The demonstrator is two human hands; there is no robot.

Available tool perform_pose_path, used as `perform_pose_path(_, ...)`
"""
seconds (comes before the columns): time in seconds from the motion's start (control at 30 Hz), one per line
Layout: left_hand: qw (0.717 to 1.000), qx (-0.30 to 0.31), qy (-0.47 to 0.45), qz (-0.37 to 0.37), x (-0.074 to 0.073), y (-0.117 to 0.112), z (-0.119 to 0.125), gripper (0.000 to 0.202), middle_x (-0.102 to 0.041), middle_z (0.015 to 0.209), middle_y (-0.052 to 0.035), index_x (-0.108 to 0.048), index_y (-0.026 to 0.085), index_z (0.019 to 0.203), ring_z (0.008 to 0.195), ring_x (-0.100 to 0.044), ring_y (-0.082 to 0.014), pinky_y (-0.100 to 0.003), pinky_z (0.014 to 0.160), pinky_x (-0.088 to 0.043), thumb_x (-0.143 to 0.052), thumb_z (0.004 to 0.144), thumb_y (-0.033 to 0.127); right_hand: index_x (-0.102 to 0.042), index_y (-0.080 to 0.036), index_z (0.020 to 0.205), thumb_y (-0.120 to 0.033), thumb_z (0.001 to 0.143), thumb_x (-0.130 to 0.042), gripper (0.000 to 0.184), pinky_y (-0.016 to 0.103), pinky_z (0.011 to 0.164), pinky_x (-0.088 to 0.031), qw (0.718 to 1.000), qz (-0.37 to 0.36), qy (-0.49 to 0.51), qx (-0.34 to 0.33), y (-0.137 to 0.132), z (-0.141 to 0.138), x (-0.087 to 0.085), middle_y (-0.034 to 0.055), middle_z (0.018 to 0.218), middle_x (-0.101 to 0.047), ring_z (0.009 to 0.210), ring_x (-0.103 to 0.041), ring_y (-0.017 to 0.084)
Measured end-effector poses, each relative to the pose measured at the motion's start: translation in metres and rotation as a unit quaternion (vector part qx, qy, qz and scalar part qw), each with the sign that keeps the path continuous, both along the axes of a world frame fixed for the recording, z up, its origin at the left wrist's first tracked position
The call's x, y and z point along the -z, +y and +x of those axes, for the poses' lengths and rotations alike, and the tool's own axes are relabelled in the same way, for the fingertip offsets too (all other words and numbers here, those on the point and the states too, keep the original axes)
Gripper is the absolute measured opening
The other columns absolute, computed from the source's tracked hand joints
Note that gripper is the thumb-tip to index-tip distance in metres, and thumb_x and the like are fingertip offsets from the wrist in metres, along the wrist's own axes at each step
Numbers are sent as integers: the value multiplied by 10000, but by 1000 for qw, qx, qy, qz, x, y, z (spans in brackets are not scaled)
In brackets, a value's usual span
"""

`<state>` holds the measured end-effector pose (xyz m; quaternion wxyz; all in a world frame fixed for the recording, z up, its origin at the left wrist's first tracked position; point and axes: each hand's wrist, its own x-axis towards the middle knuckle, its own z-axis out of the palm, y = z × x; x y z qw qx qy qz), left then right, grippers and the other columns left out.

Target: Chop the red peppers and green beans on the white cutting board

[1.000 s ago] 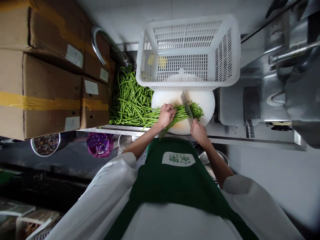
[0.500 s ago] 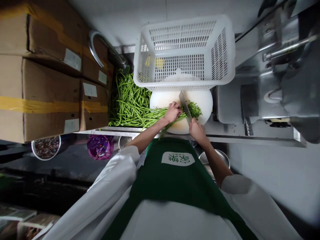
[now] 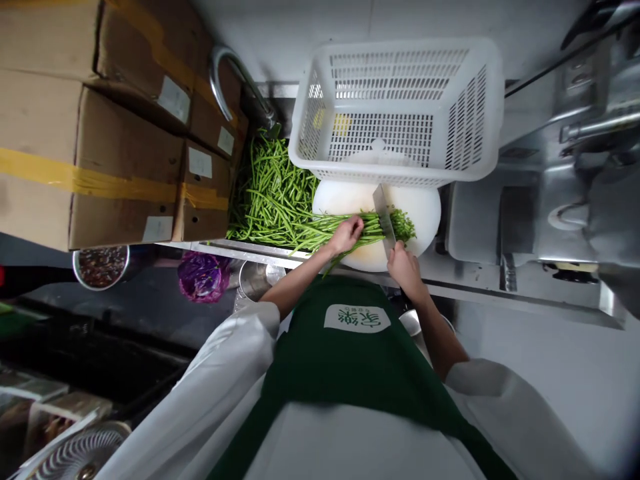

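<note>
Long, thin green beans [image 3: 320,230] stretch from a big heap [image 3: 280,190] onto a round white cutting board [image 3: 330,195]. My left hand [image 3: 346,235] curls its fingers over the bundle, a little left of the blade. In my right hand [image 3: 405,268] is the handle of a cleaver-like knife [image 3: 384,213], whose blade lies across the beans, tip pointing away from me. Short cut pieces [image 3: 404,225] are gathered just right of the blade. The undersides of my left fingers are hidden.
A white perforated plastic basket [image 3: 395,170] stands behind the board, overlapping its far edge. Stacked cardboard boxes [image 3: 125,157] and a curved tap [image 3: 217,80] are at left. Metal equipment [image 3: 475,213] is at right. Below the counter edge are a purple bag [image 3: 203,275] and metal pots [image 3: 255,280].
My left hand has slid leftward along the beans, leaving a wider gap to the knife. The blade stays across the bundle. The whole view has shifted as my head turned.
</note>
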<state>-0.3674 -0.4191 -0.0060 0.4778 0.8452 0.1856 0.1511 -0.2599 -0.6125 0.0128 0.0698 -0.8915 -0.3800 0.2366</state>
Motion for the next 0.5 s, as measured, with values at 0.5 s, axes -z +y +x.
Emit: perform_pose_path(0.5,996,-60,-23,-68,29,-17,2,429,-530,711,-1,-408,221,879,632,-532,-131,-306,640,-485,-367,989,633,-485,-99,1256,-235,1029,-331,305,358,836,-452,1000,5,2,8,0,-2,-1,181,998,-687,945,-664,293)
